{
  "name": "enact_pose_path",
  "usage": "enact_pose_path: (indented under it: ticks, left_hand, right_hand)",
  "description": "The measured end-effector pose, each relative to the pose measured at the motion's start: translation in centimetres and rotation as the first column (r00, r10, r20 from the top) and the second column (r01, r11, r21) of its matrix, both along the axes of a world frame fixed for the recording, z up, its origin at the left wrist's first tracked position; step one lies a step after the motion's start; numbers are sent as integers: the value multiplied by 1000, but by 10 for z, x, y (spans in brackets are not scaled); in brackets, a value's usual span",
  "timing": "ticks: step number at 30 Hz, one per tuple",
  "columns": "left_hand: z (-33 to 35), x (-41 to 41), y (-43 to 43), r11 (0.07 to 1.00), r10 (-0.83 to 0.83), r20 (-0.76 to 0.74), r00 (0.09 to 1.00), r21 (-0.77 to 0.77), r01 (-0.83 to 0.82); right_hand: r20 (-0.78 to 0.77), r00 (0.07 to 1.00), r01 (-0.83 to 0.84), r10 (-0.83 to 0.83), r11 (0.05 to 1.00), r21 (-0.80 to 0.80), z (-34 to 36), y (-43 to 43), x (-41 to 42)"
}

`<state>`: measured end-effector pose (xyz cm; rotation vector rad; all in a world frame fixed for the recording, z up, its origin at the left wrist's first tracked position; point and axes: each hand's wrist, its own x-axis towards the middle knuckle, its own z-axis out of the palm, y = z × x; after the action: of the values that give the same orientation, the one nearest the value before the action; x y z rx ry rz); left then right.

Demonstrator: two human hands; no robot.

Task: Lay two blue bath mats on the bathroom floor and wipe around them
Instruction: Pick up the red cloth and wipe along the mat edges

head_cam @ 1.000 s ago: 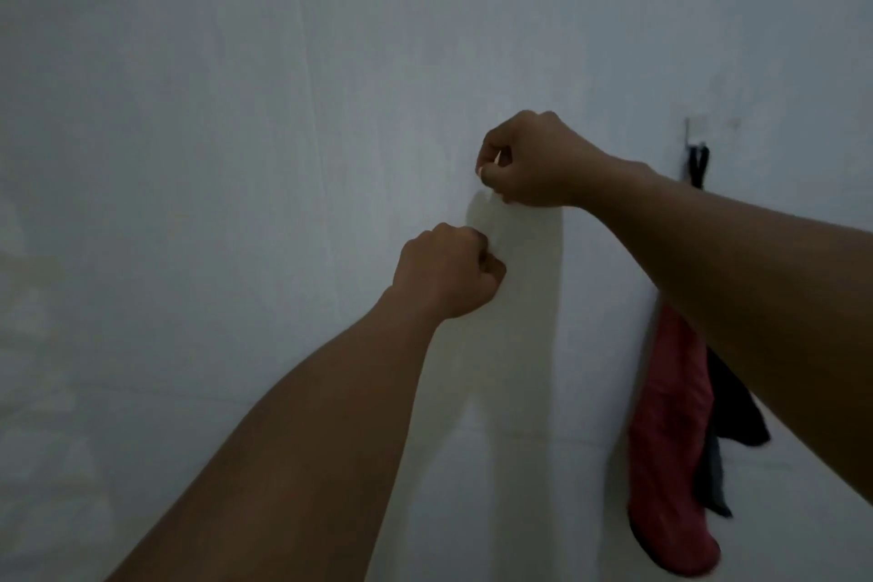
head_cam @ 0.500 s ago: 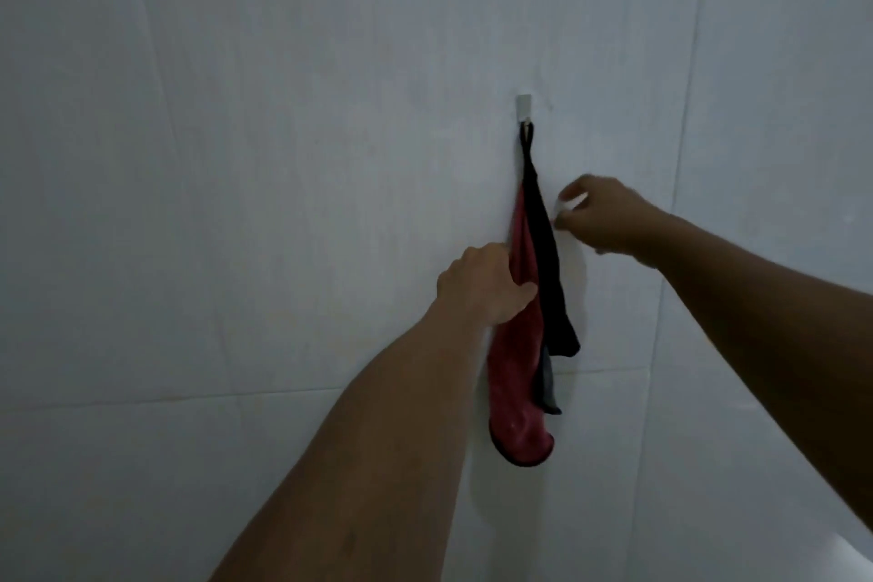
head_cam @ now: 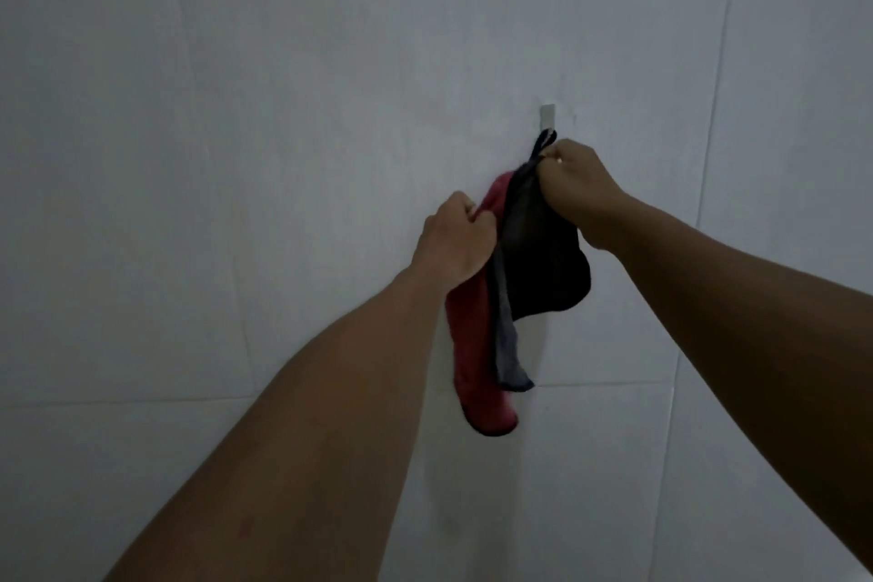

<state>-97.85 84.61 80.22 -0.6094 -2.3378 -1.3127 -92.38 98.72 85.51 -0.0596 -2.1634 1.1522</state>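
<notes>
Gripping the red cloth point(head_cam: 472, 345), left hand point(head_cam: 453, 241); pinching the dark cloth point(head_cam: 552, 274), right hand point(head_cam: 574, 184)

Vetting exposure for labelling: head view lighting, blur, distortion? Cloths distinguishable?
Head view: dim, flat, no glare; forearms underexposed. Colour separates red cloth from dark cloth, but the dark one loses fold detail. Faint shadow on the wall beneath them. The hook is slightly soft; tile seams bow from the wide angle.
</notes>
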Motion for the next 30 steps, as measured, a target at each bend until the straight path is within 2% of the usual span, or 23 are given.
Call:
enact_pose_path:
  ticks: [3, 7, 9, 11, 15, 18, 20, 24, 27, 30]
  left_hand:
    - [18, 6, -28, 1000, 25, -87, 996, -9, -25]
    - [25, 13, -77, 940, 133, -386, 913, -244, -240]
    - [30, 13, -104, 916, 166, -492, 854, -243, -318]
    - [34, 14, -128, 917, 174, -512, 841, -227, -328]
    - [33, 20, -181, 888, 228, -391, 892, -293, -356]
    - [19, 25, -234, 855, 288, -186, 940, -391, -339]
    - [4, 29, -272, 835, 335, -52, 941, -446, -322]
    - [-21, 39, -344, 836, 457, 170, 873, -416, -357]
    - [-32, 53, -394, 853, 503, 330, 799, -338, -398]
    - [-38, 77, -439, 832, 554, 447, 703, -251, -495]
  right_hand:
    - [-102, 993, -59, 57, 998, -16, 22, -37, -5]
    - [-214, 969, -130, 125, 992, -7, 42, -80, -8]
    - [-260, 948, -183, 181, 983, 18, 47, -102, -11]
    - [-289, 932, -221, 220, 975, 31, 51, -125, -14]
    - [-333, 911, -238, 241, 970, 50, 57, -169, -17]
    - [-327, 916, -242, 232, 970, 11, 56, -195, -20]
    - [-281, 926, -252, 251, 967, 35, 49, -209, -24]
    - [17, 919, -393, 395, 907, 150, 28, -244, -37]
    - [254, 820, -553, 513, 824, 119, 13, -277, -48]
    - [437, 674, -673, 596, 739, 30, 0, -313, -66]
